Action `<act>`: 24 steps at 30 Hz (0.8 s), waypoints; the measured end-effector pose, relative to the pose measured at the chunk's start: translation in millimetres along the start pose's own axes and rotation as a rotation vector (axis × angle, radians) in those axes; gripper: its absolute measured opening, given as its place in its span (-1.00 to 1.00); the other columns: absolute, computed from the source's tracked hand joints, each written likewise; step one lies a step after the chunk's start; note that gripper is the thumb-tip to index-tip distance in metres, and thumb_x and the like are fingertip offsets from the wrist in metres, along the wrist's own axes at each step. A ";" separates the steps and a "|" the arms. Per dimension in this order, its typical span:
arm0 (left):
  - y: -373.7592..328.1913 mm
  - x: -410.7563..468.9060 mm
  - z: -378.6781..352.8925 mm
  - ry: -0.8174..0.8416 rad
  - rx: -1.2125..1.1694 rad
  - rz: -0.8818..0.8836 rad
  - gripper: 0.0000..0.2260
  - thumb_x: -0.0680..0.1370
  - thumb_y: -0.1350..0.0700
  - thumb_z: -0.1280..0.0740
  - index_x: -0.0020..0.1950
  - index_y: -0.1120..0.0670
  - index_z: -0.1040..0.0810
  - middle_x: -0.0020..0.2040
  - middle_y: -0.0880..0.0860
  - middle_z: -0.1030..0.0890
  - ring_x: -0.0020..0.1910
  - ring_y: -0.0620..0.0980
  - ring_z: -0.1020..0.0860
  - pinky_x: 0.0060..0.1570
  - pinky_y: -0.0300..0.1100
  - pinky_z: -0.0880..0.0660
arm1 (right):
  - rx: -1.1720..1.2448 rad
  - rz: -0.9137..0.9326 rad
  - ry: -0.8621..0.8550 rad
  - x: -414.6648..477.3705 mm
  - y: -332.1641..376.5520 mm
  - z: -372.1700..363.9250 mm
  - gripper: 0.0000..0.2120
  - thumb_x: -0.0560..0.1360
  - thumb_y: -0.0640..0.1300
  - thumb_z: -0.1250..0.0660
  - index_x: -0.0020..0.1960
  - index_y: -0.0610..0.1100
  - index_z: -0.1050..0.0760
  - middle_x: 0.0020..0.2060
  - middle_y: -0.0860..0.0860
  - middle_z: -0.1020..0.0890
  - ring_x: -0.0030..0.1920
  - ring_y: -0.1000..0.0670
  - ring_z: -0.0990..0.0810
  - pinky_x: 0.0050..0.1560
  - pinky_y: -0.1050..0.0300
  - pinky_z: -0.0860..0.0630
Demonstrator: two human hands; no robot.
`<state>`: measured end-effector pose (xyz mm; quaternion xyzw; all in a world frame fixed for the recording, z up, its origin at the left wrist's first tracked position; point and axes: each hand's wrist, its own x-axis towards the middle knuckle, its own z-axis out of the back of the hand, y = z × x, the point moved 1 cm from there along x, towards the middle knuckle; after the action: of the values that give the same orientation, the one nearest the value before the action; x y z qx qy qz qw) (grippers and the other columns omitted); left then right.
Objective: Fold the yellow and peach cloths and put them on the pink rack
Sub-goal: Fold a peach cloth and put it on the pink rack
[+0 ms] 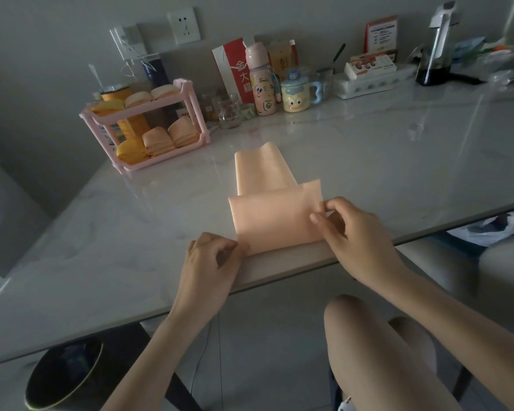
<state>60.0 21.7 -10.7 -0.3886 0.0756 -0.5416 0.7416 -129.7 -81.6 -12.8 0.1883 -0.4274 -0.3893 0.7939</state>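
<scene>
I saw the peach cloth (275,215) lying half folded at the near edge of the table (101,232), with its narrow part reaching toward 12 o'clock. The left hand (211,256) pinched its corner at 7 o'clock, and the right hand (353,229) pinched its edge at 3 o'clock. The pink rack (161,163) stood at 10 o'clock and held folded cloths (158,140).

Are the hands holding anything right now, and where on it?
Both hold the peach cloth: the left hand pinches its near left corner, and the right hand pinches the folded layer's right edge.
</scene>
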 end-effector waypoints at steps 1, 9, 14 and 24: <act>-1.5 1.8 -1.5 -0.018 -0.015 0.038 -0.80 0.52 -0.01 -0.29 -0.27 -0.01 -0.56 -0.13 -0.08 -0.50 -0.01 -0.01 -0.44 -0.07 -0.21 -0.36 | -0.032 -0.015 -0.001 1.0 2.6 -0.8 -0.75 0.54 0.03 -0.23 0.02 -0.16 -0.47 -0.39 0.08 -0.51 -0.41 0.10 -0.43 -0.33 0.11 -0.27; -15.1 8.6 -8.0 -0.060 0.094 0.193 -0.66 0.52 0.00 -0.27 -0.46 0.00 -0.38 -0.20 0.02 -0.41 -0.04 0.05 -0.35 -0.08 -0.19 -0.20 | -0.282 0.041 -0.161 1.9 4.3 -13.7 -0.72 0.50 0.00 -0.25 -0.04 -0.25 -0.47 -0.33 -0.11 -0.57 -0.35 -0.19 -0.56 -0.34 0.16 -0.24; -22.1 7.7 -11.0 -0.057 0.173 0.199 -0.90 0.50 0.04 -0.28 -0.15 0.04 -0.44 -0.08 -0.02 -0.37 0.03 0.03 -0.30 0.01 -0.18 -0.23 | -0.360 -0.075 0.031 10.6 5.6 -9.5 -0.78 0.54 -0.05 -0.25 0.06 -0.19 -0.45 -0.12 -0.10 -0.56 -0.12 -0.16 -0.55 -0.26 0.13 -0.23; -28.7 12.2 -19.0 0.035 0.309 -0.151 -0.57 0.45 0.20 -0.20 0.34 0.10 -0.40 0.35 0.00 -0.41 0.39 0.08 -0.13 0.19 -0.12 -0.12 | -0.221 0.370 0.461 6.0 31.1 -39.4 -0.54 0.58 0.00 0.05 0.34 -0.15 -0.41 0.32 -0.08 -0.46 0.37 -0.08 -0.37 0.44 0.05 -0.18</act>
<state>33.4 -1.4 -1.1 -0.2650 -0.0250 -0.6079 0.7481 -81.0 -68.1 -12.1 0.1030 -0.2184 -0.2294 0.9429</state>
